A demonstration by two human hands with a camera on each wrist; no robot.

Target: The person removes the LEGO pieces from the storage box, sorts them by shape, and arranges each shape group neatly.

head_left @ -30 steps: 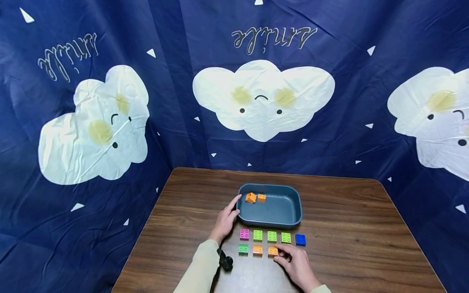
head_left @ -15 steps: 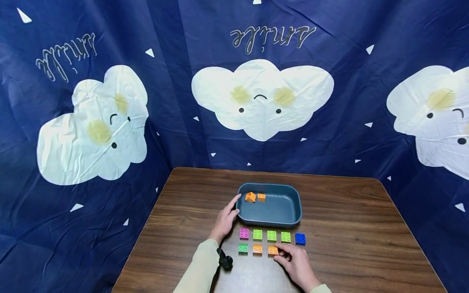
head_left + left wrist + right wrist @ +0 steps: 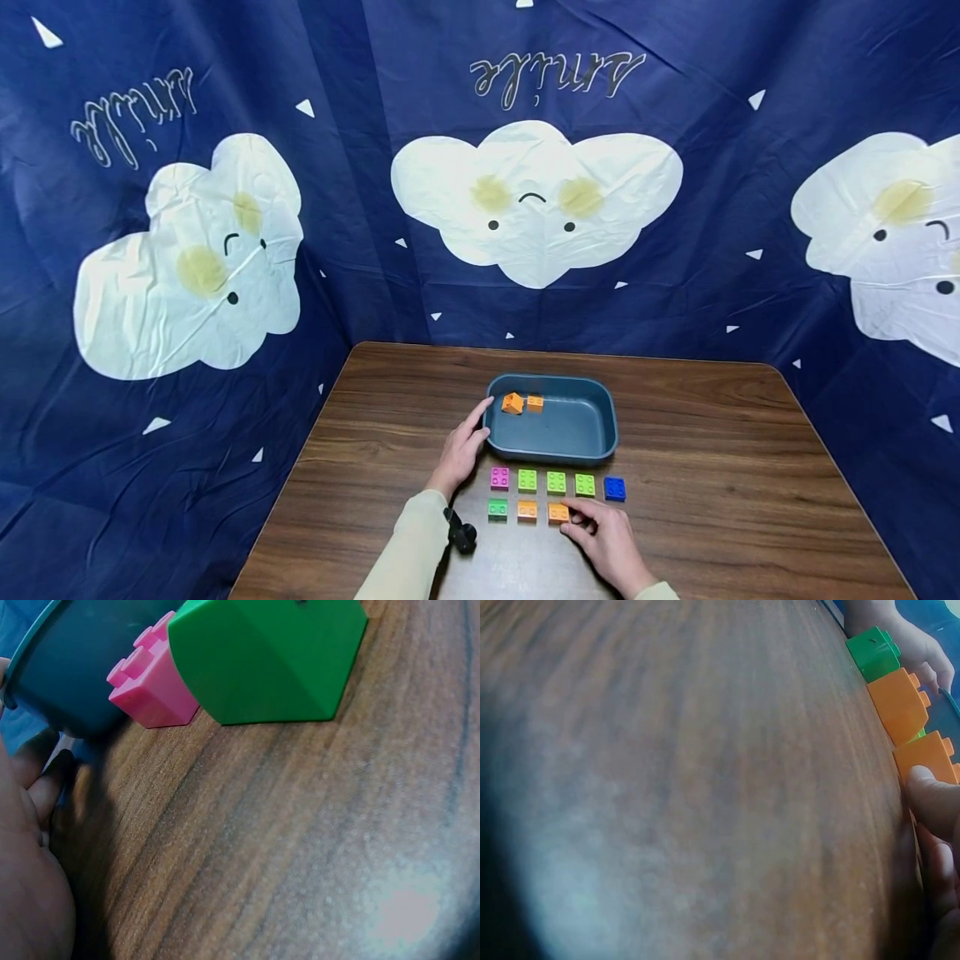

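My left hand [image 3: 459, 454] rests at the left wall of a dark blue-grey bin [image 3: 555, 460], its outstretched fingertips at the rim. Inside the bin lie an orange shaped block [image 3: 512, 404] and a small orange block [image 3: 535, 403]. With thumb and index finger, my right hand [image 3: 606, 537] pinches the orange toy brick [image 3: 558, 513] at the right end of the front row. The thumb [image 3: 930, 796] presses that brick's near face in the right wrist view. Beside it in the row stand another orange brick [image 3: 527, 512] and a green brick [image 3: 497, 510].
Behind the front row runs a second one: a pink brick [image 3: 499, 478], several lime bricks [image 3: 556, 482] and a blue brick [image 3: 614, 489]. They stand just in front of the bin on a wooden table [image 3: 697, 467]. A dark blue cloth [image 3: 352, 208] with clouds surrounds the table.
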